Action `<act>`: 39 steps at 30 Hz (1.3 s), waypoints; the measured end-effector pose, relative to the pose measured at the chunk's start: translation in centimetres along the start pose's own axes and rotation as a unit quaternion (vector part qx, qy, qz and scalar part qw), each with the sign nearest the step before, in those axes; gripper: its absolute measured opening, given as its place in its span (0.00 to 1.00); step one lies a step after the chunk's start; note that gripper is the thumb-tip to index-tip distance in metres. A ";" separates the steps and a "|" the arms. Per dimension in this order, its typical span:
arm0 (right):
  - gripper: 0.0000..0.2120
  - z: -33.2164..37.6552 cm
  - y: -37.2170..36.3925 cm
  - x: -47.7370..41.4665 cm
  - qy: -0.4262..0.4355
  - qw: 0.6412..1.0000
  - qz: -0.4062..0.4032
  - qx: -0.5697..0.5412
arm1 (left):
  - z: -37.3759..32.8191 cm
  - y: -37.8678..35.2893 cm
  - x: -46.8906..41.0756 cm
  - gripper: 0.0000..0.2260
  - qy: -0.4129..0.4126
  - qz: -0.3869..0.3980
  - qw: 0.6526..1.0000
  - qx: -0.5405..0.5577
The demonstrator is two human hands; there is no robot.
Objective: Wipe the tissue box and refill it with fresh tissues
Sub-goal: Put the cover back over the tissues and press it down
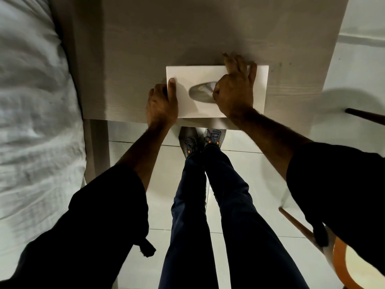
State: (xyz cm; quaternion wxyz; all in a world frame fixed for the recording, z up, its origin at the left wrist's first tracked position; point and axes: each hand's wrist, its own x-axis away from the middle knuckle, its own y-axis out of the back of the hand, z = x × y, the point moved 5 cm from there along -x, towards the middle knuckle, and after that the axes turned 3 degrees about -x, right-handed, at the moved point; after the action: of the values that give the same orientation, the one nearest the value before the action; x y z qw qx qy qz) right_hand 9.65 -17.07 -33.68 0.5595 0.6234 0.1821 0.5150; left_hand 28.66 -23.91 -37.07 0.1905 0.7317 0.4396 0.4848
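Note:
A white tissue box lies flat near the front edge of a pale wooden table. Its oval slot faces up, with white tissue showing inside. My left hand grips the box's left end, thumb on top. My right hand rests on the box's right half, its fingers spread over the far edge and its thumb at the slot's right end, touching the tissue. Whether it pinches the tissue is unclear.
A bed with rumpled white linen runs along the left side of the table. A wooden chair with an orange rim stands at the lower right. White floor tiles and my legs lie below the table edge.

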 end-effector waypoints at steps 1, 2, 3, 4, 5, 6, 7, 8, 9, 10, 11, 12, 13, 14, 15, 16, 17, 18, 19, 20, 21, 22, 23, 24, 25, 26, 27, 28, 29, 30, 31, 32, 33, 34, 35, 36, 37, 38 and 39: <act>0.12 0.0 -0.1 0.1 0.007 1.000 0.002 0.004 | 0.0 0.0 0.0 0.23 -0.002 0.000 1.000 0.000; 0.11 0.0 -0.1 0.2 0.014 1.000 0.002 0.010 | -0.1 0.1 0.1 0.23 -0.006 -0.001 1.000 -0.001; 0.09 0.0 -0.2 0.3 0.020 1.000 0.003 0.018 | -0.1 0.1 0.1 0.23 -0.009 -0.001 1.000 -0.003; 0.08 0.0 -0.3 0.4 0.025 0.999 0.004 0.024 | 0.0 0.2 0.0 0.23 -0.011 -0.001 1.000 -0.004; 0.07 0.0 -0.4 0.5 0.029 0.999 0.005 0.029 | 0.0 0.2 0.0 0.23 -0.013 0.001 1.000 -0.004; 0.07 0.0 -0.4 0.5 0.030 0.999 0.007 0.032 | 0.1 0.2 0.0 0.23 -0.015 0.003 1.000 -0.003; 0.07 0.0 -0.3 0.4 0.032 0.999 0.008 0.035 | 0.1 0.1 -0.1 0.23 -0.017 0.004 1.000 -0.002; 0.07 0.0 -0.3 0.4 0.034 0.999 0.010 0.037 | 0.1 0.1 -0.1 0.23 -0.018 0.004 1.000 -0.001; 0.08 0.0 -0.2 0.3 0.036 0.999 0.011 0.036 | 0.1 0.1 -0.1 0.23 -0.018 0.003 1.000 -0.001; 0.08 -0.1 -0.1 0.2 0.038 0.999 0.012 0.034 | 0.1 0.1 -0.2 0.23 -0.017 0.003 1.000 -0.001; 0.08 -0.1 0.0 0.3 0.041 0.999 0.011 0.034 | 0.0 0.1 -0.2 0.23 -0.015 0.003 1.000 -0.002; 0.09 -0.2 0.0 0.4 0.043 0.998 0.009 0.037 | 0.0 0.1 -0.2 0.22 -0.015 0.003 1.000 -0.004; 0.09 -0.2 0.0 0.6 0.044 0.998 0.007 0.041 | -0.1 0.1 -0.2 0.22 -0.016 0.002 1.000 -0.004; 0.10 -0.2 0.0 0.7 0.043 0.998 0.006 0.044 | 0.0 0.1 -0.2 0.22 -0.016 0.002 1.000 -0.004; 0.11 -0.1 0.0 0.7 0.039 0.998 0.009 0.045 | 0.0 0.1 -0.2 0.22 -0.015 0.001 1.000 -0.004; 0.13 0.1 0.0 0.7 0.032 0.998 0.013 0.046 | 0.0 0.1 -0.2 0.22 -0.015 -0.002 1.000 -0.005; 0.14 0.2 0.0 0.5 0.022 0.999 0.016 0.046 | -0.1 0.1 -0.2 0.22 -0.016 -0.004 1.000 -0.007; 0.15 0.3 0.0 0.4 0.011 0.999 0.019 0.044 | -0.1 0.1 -0.2 0.23 -0.016 -0.005 1.000 -0.008; 0.15 0.4 -0.1 0.2 0.001 0.999 0.020 0.041 | -0.2 0.1 -0.2 0.23 -0.015 -0.004 1.000 -0.008; 0.15 0.5 -0.1 0.0 -0.008 0.999 0.018 0.038 | -0.3 0.1 -0.2 0.23 -0.012 -0.004 1.000 -0.007; 0.13 0.5 -0.2 -0.1 -0.016 0.999 0.011 0.036 | -0.3 0.2 -0.1 0.23 -0.010 -0.004 1.000 -0.007; 0.11 0.5 -0.3 -0.2 -0.022 0.999 0.003 0.033 | -0.3 0.2 -0.1 0.24 -0.009 -0.004 1.000 -0.007; 0.10 0.5 -0.4 -0.2 -0.026 0.999 -0.006 0.031 | -0.4 0.2 -0.1 0.24 -0.009 -0.004 1.000 -0.008; 0.10 0.4 -0.5 -0.2 -0.026 0.999 -0.013 0.027 | -0.4 0.2 0.0 0.24 -0.007 -0.004 1.000 -0.007; 0.10 0.4 -0.7 -0.2 -0.023 0.999 -0.018 0.023 | -0.4 0.2 0.0 0.24 -0.005 -0.003 1.000 -0.007; 0.09 0.3 -0.7 -0.2 -0.017 0.999 -0.021 0.018 | -0.3 0.2 -0.1 0.24 -0.005 -0.001 1.000 -0.007; 0.10 0.2 -0.8 -0.3 -0.013 1.000 -0.024 0.014 | -0.3 0.1 -0.1 0.24 -0.004 0.000 1.000 -0.006; 0.10 0.1 -0.8 -0.3 -0.010 1.000 -0.026 0.009 | -0.3 0.1 -0.1 0.24 -0.004 -0.001 1.000 -0.006; 0.12 0.0 -0.8 -0.3 -0.008 1.000 -0.028 0.005 | -0.3 0.0 -0.1 0.24 -0.003 -0.004 1.000 -0.005; 0.13 -0.1 -0.8 -0.4 -0.008 0.999 -0.031 -0.001 | -0.2 0.0 -0.1 0.24 -0.002 -0.007 1.000 -0.004; 0.14 -0.2 -0.8 -0.4 -0.007 0.999 -0.033 -0.008 | -0.2 0.0 -0.1 0.24 -0.002 -0.009 1.000 -0.005; 0.15 -0.2 -0.8 -0.4 -0.006 0.999 -0.033 -0.017 | -0.2 -0.1 -0.1 0.24 -0.004 -0.011 1.000 -0.007; 0.16 -0.3 -0.7 -0.4 -0.002 0.999 -0.033 -0.026 | -0.2 -0.1 -0.1 0.24 -0.005 -0.012 1.000 -0.008; 0.16 -0.3 -0.7 -0.4 0.002 0.999 -0.031 -0.033 | -0.2 -0.1 -0.1 0.24 -0.004 -0.014 1.000 -0.008; 0.16 -0.3 -0.7 -0.4 0.006 0.999 -0.028 -0.038 | -0.1 -0.1 -0.1 0.24 -0.002 -0.016 1.000 -0.007; 0.16 -0.3 -0.6 -0.4 0.010 0.999 -0.023 -0.040 | -0.1 -0.1 -0.1 0.24 0.000 -0.017 1.000 -0.005; 0.16 -0.3 -0.5 -0.4 0.013 0.999 -0.018 -0.039 | 0.0 -0.1 -0.2 0.24 0.001 -0.017 1.000 -0.005; 0.15 -0.3 -0.4 -0.4 0.017 0.999 -0.014 -0.036 | 0.0 -0.2 -0.2 0.24 0.001 -0.017 1.000 -0.007; 0.15 -0.3 -0.3 -0.3 0.019 0.999 -0.012 -0.032 | 0.0 -0.2 -0.2 0.24 0.001 -0.017 1.000 -0.008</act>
State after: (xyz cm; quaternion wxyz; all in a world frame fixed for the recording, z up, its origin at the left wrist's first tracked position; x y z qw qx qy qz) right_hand 9.36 -17.03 -34.10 0.5819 0.5926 0.1839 0.5257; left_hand 28.57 -23.97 -37.33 0.2043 0.7224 0.4481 0.4855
